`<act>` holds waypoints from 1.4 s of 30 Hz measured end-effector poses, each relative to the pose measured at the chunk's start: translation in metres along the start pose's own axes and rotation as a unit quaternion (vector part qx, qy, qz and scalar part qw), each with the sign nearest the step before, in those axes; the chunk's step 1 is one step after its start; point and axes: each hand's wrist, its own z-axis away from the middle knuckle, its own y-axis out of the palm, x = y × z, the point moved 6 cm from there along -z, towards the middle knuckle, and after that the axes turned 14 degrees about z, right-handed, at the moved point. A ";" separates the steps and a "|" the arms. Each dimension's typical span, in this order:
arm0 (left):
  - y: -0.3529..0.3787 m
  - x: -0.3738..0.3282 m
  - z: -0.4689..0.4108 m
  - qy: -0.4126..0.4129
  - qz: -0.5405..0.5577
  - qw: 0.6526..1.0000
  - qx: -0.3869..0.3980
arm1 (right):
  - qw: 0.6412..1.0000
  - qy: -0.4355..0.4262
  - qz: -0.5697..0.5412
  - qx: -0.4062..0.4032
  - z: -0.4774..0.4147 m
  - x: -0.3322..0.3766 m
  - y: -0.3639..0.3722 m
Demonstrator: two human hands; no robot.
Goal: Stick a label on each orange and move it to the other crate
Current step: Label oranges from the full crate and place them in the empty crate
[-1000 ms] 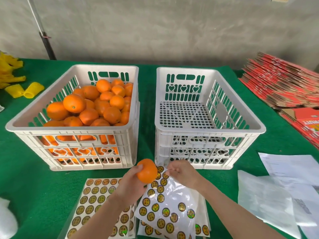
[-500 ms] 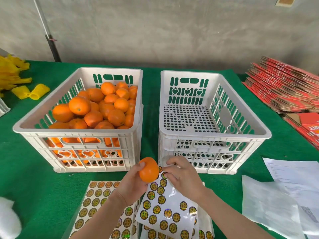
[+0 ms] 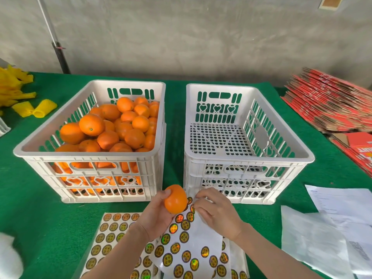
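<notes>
Orange (image 3: pixel 176 199) upright in left hand (image 3: pixel 155 216)

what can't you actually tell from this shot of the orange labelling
All in the head view.
Whether the right hand pinches a label: its curled fingers hide the tips.
Whether the held orange bears a label: the left hand covers part, the far side faces away.
Print on the sticker sheets: too small; bottom edge cuts them off.
Lower oranges in the left crate: buried under others.
White thing, bottom left: blurred, cut off.
</notes>
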 end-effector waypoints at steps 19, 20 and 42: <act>-0.014 -0.003 0.001 -0.015 -0.127 0.990 -0.061 | 0.991 0.070 -0.048 0.099 0.006 -0.019 -0.005; -0.016 -0.003 0.002 -0.019 -0.139 0.988 -0.063 | 0.985 0.112 -0.076 0.104 0.008 -0.024 -0.004; 0.076 -0.042 0.032 0.076 -0.023 0.993 0.088 | 0.914 0.253 -0.300 0.105 -0.069 0.008 -0.049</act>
